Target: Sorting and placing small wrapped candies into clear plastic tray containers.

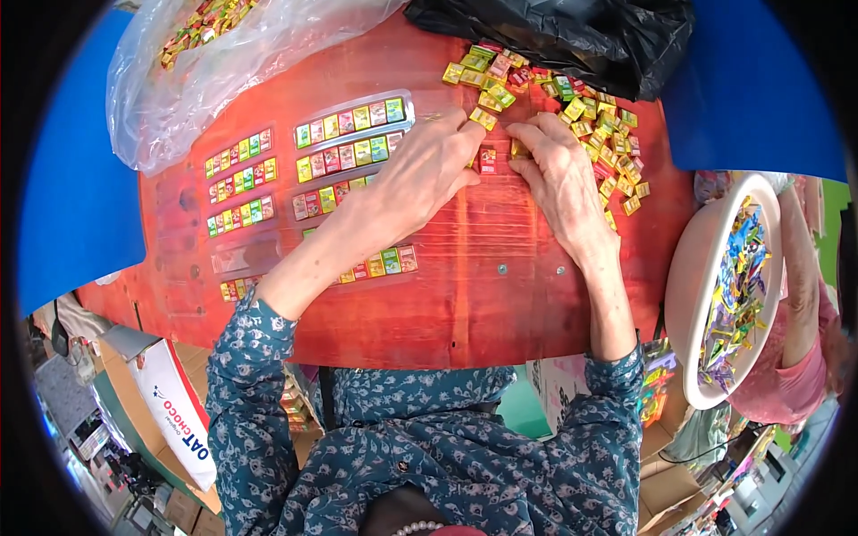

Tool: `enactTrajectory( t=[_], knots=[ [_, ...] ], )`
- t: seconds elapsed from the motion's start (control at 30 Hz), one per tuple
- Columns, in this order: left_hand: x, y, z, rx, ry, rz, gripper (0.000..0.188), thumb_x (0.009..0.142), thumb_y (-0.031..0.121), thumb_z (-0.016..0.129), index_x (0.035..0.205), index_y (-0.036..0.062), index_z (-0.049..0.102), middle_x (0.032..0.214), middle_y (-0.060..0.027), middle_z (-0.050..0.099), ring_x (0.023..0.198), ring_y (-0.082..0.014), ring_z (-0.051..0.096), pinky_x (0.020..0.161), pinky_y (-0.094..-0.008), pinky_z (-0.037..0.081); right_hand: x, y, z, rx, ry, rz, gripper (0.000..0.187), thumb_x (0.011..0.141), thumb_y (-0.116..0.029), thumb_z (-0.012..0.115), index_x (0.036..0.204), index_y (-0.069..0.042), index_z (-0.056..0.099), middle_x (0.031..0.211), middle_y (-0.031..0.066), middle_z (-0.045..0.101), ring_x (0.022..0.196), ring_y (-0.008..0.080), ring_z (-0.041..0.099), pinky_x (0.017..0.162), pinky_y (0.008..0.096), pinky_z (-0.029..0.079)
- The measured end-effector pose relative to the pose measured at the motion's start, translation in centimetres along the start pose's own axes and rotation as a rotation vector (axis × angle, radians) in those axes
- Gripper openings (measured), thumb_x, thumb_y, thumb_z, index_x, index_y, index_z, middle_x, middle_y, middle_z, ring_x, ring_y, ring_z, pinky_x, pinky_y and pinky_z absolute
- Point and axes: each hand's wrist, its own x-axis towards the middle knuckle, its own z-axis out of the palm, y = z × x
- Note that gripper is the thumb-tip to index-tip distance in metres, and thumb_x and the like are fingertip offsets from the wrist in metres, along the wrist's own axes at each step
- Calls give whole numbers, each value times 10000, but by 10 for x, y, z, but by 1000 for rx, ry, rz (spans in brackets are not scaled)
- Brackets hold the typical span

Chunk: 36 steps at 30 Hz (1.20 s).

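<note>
A red table (500,313) is bordered by blue sheeting (760,89) on both sides, with a clear bag (143,116) and a black bag (572,36) laid along its far edge. The boxes (621,147) are tiny and blocky, printed in yellow, red, pink and green; they are heaped loosely beyond and to the right of the right hand (556,170), while others are lined up in neat rows (241,152) at the left, some in clear trays (243,259). A red box (488,161) is seen between the two hands, just beside the fingertips of the left hand (424,170). The left fingers are bent and drawn together, but whether anything is gripped cannot be told. By the right hand's curled fingers a yellow box (518,149) is partly covered; whether it is pinched cannot be told.
</note>
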Motion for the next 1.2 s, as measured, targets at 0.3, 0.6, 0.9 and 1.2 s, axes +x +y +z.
enactTrajectory(
  t=[0.3, 0.6, 0.9, 1.2],
  knots=[
    [2, 3, 12, -48, 34, -7, 268, 789, -1, 753, 984, -61, 580, 952, -230, 551, 859, -422, 592, 707, -499, 451, -7, -4, -9, 71, -32, -66, 456, 704, 65, 727, 1145, 24, 618, 1045, 196, 605, 1003, 407, 567, 855, 467, 484],
    [6, 10, 17, -42, -15, -91, 311, 796, -4, 750, 1060, -65, 598, 1060, -217, 583, 875, -404, 614, 733, -469, 471, -26, 2, -22, -121, -70, 112, 256, 764, 26, 730, 1008, 1, 657, 966, 156, 602, 939, 375, 612, 764, 453, 520],
    [1, 6, 20, -144, 120, -17, 272, 800, -12, 744, 1010, -77, 584, 1076, -215, 562, 889, -399, 612, 743, -453, 485, -26, -18, -20, -52, 91, 250, 178, 814, 14, 688, 985, 35, 643, 903, 201, 615, 835, 403, 630, 724, 462, 509],
    [-11, 3, 9, -261, 72, -75, 441, 784, -117, 604, 1198, -14, 494, 1018, -220, 531, 927, -435, 533, 785, -488, 440, -17, -40, 22, 97, 154, 89, 219, 818, 2, 698, 1022, 19, 620, 947, 205, 632, 862, 400, 637, 712, 475, 523]
  ],
)
